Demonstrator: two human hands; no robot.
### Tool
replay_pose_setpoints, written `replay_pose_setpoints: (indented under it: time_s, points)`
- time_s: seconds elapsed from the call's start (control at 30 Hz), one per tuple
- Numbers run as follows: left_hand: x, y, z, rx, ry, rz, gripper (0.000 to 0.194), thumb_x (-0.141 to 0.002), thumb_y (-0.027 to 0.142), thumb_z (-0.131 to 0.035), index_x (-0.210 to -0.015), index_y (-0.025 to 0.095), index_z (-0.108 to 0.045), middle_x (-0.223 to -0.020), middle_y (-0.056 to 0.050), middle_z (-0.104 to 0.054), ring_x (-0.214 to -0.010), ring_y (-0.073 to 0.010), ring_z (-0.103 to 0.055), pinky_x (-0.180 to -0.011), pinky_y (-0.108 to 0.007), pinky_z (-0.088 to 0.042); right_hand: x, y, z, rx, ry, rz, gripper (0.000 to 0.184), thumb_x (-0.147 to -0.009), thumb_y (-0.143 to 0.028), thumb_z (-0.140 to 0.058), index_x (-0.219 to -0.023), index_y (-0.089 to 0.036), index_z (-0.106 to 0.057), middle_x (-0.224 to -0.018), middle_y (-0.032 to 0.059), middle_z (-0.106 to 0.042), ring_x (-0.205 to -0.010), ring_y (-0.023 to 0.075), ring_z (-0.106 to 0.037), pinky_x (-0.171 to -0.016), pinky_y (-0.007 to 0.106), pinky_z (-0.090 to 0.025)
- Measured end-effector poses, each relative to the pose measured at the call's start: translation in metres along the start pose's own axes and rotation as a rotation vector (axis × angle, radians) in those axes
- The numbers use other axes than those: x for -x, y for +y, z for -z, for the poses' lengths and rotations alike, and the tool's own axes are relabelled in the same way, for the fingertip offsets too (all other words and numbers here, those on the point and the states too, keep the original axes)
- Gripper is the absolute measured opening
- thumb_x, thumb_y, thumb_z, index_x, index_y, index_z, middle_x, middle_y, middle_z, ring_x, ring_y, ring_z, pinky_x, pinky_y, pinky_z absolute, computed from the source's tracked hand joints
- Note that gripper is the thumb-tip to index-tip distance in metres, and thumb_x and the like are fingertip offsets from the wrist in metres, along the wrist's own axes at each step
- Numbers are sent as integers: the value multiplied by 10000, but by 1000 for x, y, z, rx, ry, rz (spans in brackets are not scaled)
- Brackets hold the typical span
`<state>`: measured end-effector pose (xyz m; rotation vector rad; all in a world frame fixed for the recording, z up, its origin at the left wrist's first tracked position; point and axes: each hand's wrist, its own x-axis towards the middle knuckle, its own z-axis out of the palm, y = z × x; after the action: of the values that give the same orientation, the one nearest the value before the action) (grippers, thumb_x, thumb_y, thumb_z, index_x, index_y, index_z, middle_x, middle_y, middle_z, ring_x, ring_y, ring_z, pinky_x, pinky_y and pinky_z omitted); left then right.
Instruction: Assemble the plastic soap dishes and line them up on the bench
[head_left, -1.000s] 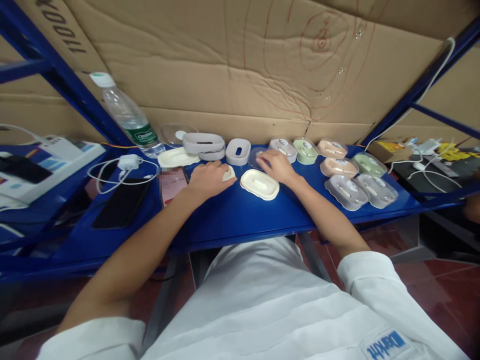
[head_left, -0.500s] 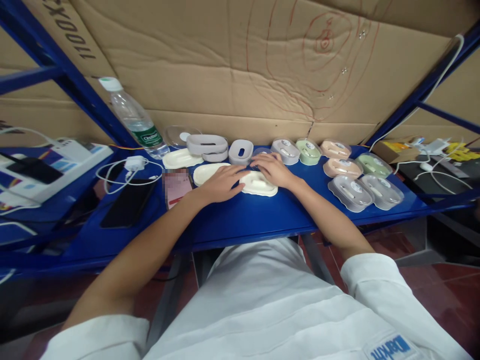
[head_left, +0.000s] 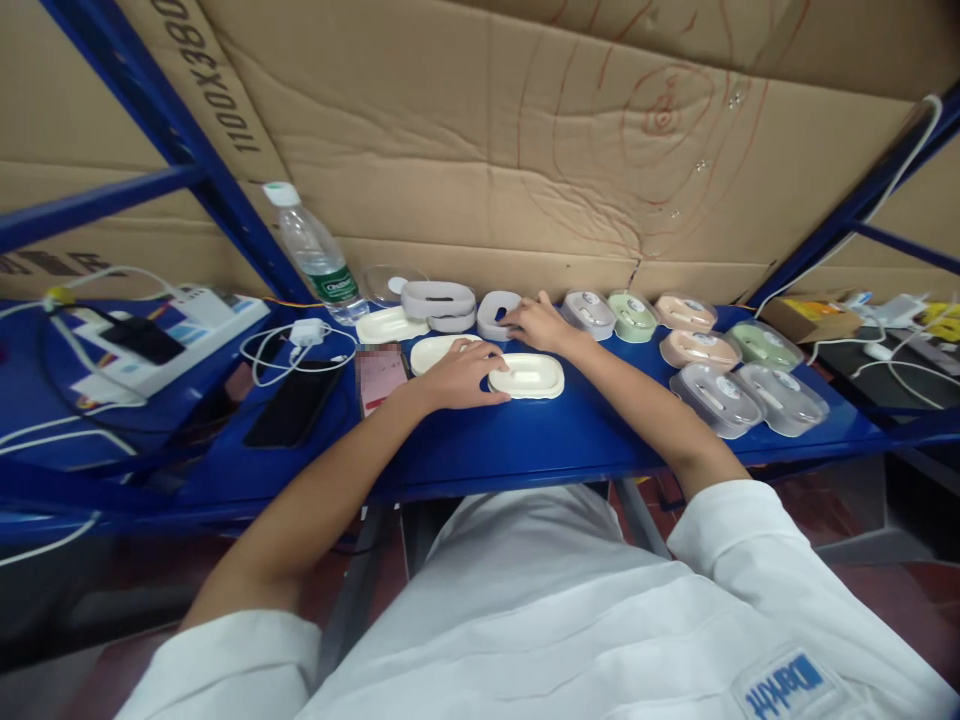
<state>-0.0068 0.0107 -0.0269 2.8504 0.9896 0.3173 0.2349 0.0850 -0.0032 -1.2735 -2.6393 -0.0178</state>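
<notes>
My left hand [head_left: 466,376] reaches across the table, its thumb and fingers closed about the left end of a shallow cream oval tray [head_left: 541,378]. That tray lies flat with a raised oblong in its middle. Behind it, my right hand [head_left: 538,325] has its fingers apart, with the fingertips at the right side of a grey oval container [head_left: 493,312] that has a slot in its base. Whether they grip its wall is hard to make out. Another cream tray [head_left: 431,352] lies partly under my left forearm and hand.
At the back left are stacked grey containers [head_left: 439,298], a cream tray [head_left: 390,324], a clear lid [head_left: 382,280] and a water bottle [head_left: 326,265]. Several lidded boxes [head_left: 718,398] fill the right side. A pink-screened phone [head_left: 381,378], a black phone [head_left: 292,405] and a white charger [head_left: 306,332] lie left.
My right hand has moved left and back, off the near cream tray to the grey container. My left hand stays at the tray's left end. The whole view has shifted slightly.
</notes>
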Motion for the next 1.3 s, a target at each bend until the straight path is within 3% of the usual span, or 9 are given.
replay_pose_setpoints:
  time_s: [0.1,0.27,0.4,0.5,0.7,0.83,1.0,1.17,1.3]
  points:
    - [1,0,2,-22,8,9,505,-941,584,-700,-1305,235,-733,-1528,-129,-627,-1453,-371,-554,-1283,-583,-282,16,4,2,-69,64,-16,319,-1045,-217,-628,-1298,-260,-817,-1356,104,-801,-1275,340,-689,-1133,541,-421]
    - [1,-1,15,-71,49,52,399,-929,477,-709,-1249,240,-717,-1417,-127,-667,-1353,-364,-624,-1217,-561,-390,79,20,10,-345,133,34,356,-1051,-311,-580,-1345,-233,-765,-1367,97,-790,-1229,288,-745,-1085,464,-563]
    - [-1,-6,19,-46,112,106,584,-921,446,-736,-1456,248,-608,-1436,-137,-652,-1366,-379,-615,-1163,-521,-479,109,25,12,-409,183,60,360,-1094,-325,-443,-1170,-240,-785,-1247,98,-808,-1200,276,-745,-1103,496,-572]
    - [-3,-10,13,-29,121,54,773,-946,450,-731,-1641,241,-462,-1658,-168,-502,-1536,-389,-487,-1247,-540,-426,111,15,8,-343,220,43,405,-1116,-475,-482,-1244,-234,-781,-1268,120,-794,-1237,295,-729,-1126,501,-555]
    - [-2,-14,3,-57,88,33,656,-1015,474,-654,-1625,272,-521,-1667,-148,-531,-1532,-370,-513,-1261,-527,-398,106,-19,-2,-141,134,43,563,-1076,-621,-601,-1441,-216,-741,-1640,172,-586,-1558,372,-515,-1278,581,-399]
    - [-3,-12,3,-41,101,29,684,-1034,489,-629,-1653,249,-471,-1606,-157,-593,-1490,-372,-546,-1233,-542,-403,103,-42,-7,-40,106,-20,548,-1127,-554,-539,-1534,-216,-677,-1613,141,-625,-1508,351,-565,-1227,533,-451]
    - [-6,-11,0,-61,113,15,578,-1033,494,-628,-1555,245,-600,-1521,-176,-626,-1404,-381,-601,-1176,-522,-452,95,-65,-16,110,126,-70,581,-1137,-554,-493,-1541,-174,-667,-1541,175,-678,-1359,367,-658,-1160,516,-470]
    - [-4,-14,-1,-75,116,33,645,-1012,545,-658,-1578,241,-603,-1658,-180,-532,-1512,-404,-518,-1250,-553,-380,97,-57,-14,86,91,80,656,-1088,-540,-621,-1602,-135,-578,-1605,194,-616,-1442,376,-586,-1209,513,-418]
    - [-3,-11,0,-90,124,75,663,-1056,576,-579,-1611,215,-568,-1694,-185,-511,-1544,-399,-495,-1276,-570,-326,103,-43,-7,75,99,74,543,-1120,-444,-574,-1590,-175,-595,-1583,169,-641,-1459,366,-568,-1201,527,-400]
